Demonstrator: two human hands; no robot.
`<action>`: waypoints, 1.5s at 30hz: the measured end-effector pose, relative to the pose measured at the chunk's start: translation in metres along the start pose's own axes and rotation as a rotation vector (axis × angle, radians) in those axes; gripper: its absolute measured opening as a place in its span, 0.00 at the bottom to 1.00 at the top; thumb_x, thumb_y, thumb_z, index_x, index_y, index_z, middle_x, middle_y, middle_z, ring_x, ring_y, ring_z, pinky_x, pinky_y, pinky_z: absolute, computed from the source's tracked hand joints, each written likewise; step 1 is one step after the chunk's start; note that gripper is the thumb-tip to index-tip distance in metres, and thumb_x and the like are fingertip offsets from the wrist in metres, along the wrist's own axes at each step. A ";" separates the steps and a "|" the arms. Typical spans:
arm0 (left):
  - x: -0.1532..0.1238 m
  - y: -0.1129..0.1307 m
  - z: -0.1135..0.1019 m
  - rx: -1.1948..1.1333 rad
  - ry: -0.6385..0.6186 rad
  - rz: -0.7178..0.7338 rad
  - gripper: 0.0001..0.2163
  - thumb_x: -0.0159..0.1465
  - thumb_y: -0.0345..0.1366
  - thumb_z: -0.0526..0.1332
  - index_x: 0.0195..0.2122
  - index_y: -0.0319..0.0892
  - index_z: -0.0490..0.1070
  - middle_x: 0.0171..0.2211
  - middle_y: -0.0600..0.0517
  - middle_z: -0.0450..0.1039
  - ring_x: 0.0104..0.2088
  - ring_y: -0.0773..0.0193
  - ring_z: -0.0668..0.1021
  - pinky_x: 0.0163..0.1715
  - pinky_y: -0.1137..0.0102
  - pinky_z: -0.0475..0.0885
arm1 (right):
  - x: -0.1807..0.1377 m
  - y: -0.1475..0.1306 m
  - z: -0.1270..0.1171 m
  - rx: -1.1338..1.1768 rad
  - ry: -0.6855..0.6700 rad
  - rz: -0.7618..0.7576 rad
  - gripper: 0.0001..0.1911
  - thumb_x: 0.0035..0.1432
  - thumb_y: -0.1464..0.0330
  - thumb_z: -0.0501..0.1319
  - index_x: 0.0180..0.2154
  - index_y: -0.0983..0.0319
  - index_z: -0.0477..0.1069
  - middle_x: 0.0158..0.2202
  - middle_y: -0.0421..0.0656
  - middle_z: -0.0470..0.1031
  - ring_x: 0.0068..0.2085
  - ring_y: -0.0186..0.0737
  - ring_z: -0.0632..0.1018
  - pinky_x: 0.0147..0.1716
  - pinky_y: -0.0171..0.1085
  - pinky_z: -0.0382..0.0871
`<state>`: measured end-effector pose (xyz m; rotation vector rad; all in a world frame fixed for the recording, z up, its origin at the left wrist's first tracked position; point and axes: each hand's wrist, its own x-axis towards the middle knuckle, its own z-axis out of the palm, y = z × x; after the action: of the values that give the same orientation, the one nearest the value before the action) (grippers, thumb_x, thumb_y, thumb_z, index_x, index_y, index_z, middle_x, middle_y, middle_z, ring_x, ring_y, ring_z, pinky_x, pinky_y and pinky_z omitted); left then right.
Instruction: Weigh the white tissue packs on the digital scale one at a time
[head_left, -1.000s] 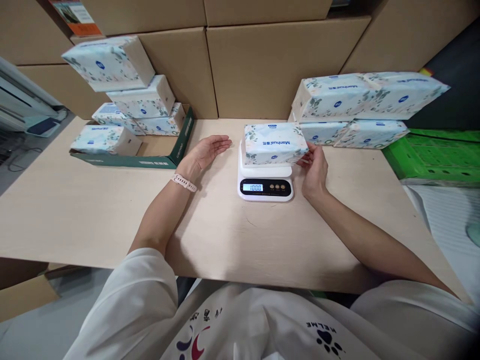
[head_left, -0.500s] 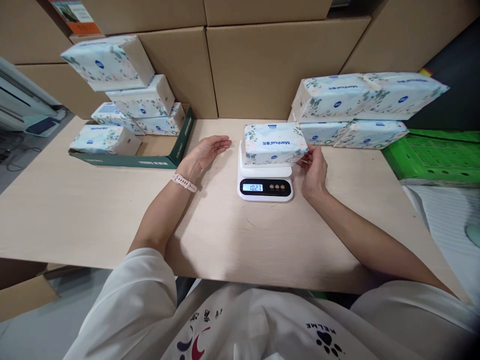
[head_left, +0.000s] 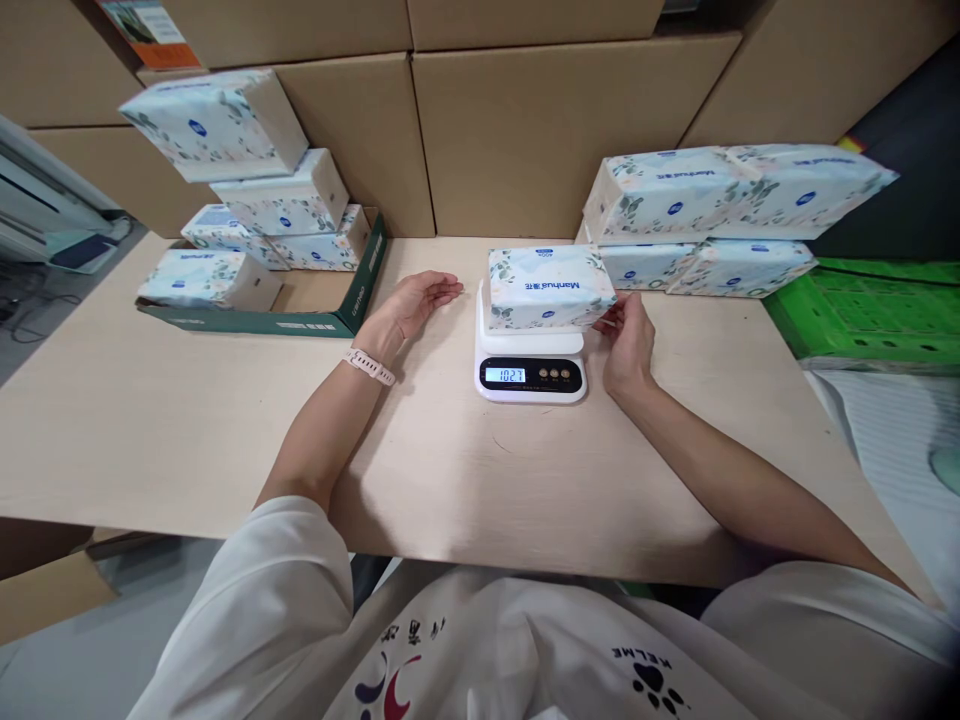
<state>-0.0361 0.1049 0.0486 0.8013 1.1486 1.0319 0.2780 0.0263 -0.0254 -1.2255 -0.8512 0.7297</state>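
A blue-and-white tissue pack (head_left: 547,287) lies on a small white digital scale (head_left: 531,372) in the middle of the table; the display shows 102.7. My right hand (head_left: 628,345) sits just right of the pack, its fingertips touching or almost touching the pack's right end, fingers loosely curled. My left hand (head_left: 409,303) rests on its edge on the table left of the scale, fingers stretched out and holding nothing, a pale watch on the wrist.
A green cardboard tray (head_left: 315,322) at the left holds several stacked tissue packs (head_left: 225,125). More tissue packs (head_left: 720,215) are piled at the right. Cardboard boxes (head_left: 525,130) wall the back. A green crate (head_left: 877,315) stands at the far right.
The scale reading rose from 100.0 to 102.7. Both hands and the pack have barely moved.
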 end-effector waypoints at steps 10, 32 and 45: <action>-0.001 -0.002 0.002 -0.008 0.018 0.013 0.09 0.73 0.26 0.66 0.33 0.38 0.81 0.38 0.43 0.87 0.46 0.60 0.89 0.63 0.68 0.82 | -0.003 -0.004 0.001 -0.006 0.004 -0.003 0.42 0.65 0.24 0.62 0.44 0.56 0.82 0.45 0.43 0.82 0.47 0.43 0.81 0.52 0.45 0.81; -0.015 0.013 0.005 0.220 0.022 0.061 0.13 0.74 0.33 0.68 0.29 0.40 0.77 0.29 0.44 0.82 0.27 0.61 0.80 0.42 0.65 0.81 | -0.002 0.000 0.000 -0.019 0.014 -0.026 0.42 0.67 0.24 0.60 0.43 0.56 0.82 0.40 0.41 0.78 0.42 0.41 0.79 0.50 0.45 0.82; -0.048 0.020 0.033 0.450 -0.120 0.116 0.15 0.79 0.40 0.71 0.35 0.41 0.76 0.29 0.46 0.80 0.24 0.61 0.79 0.38 0.62 0.81 | -0.006 -0.006 -0.002 -0.083 -0.014 -0.085 0.45 0.63 0.22 0.60 0.48 0.54 0.84 0.44 0.43 0.82 0.44 0.45 0.79 0.56 0.52 0.83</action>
<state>-0.0126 0.0666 0.0909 1.2810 1.2589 0.8138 0.2767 0.0190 -0.0202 -1.2512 -0.9473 0.6406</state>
